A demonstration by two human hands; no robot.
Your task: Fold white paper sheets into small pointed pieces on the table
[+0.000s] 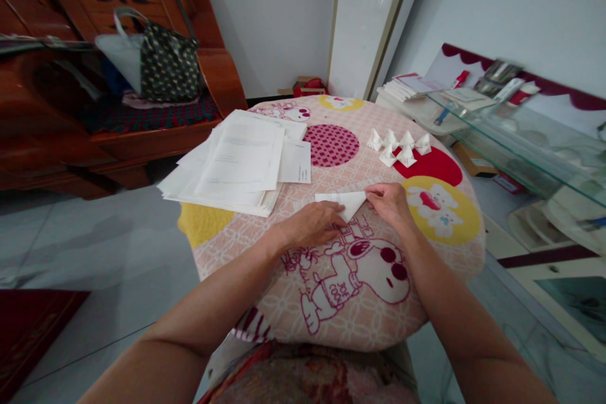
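A sheet of white paper folded into a triangle [351,203] lies on the round table in front of me. My left hand [315,224] is at its left side, thumb and fingers closed on its lower left edge. At the right corner, my right hand [387,203] pinches the paper between thumb and fingers. Several small folded paper pieces with pointed tips [406,154] stand grouped beyond my right hand. To the left is a loose stack of printed white sheets [243,158], some lying askew.
A patterned cloth [265,290] covers the table. On the right stands a glass-shelved cabinet [530,145] carrying papers, metal containers and other items. A wooden bench [222,85] with a dark patterned bag [170,63] is at the left. A small box [308,87] sits behind the table.
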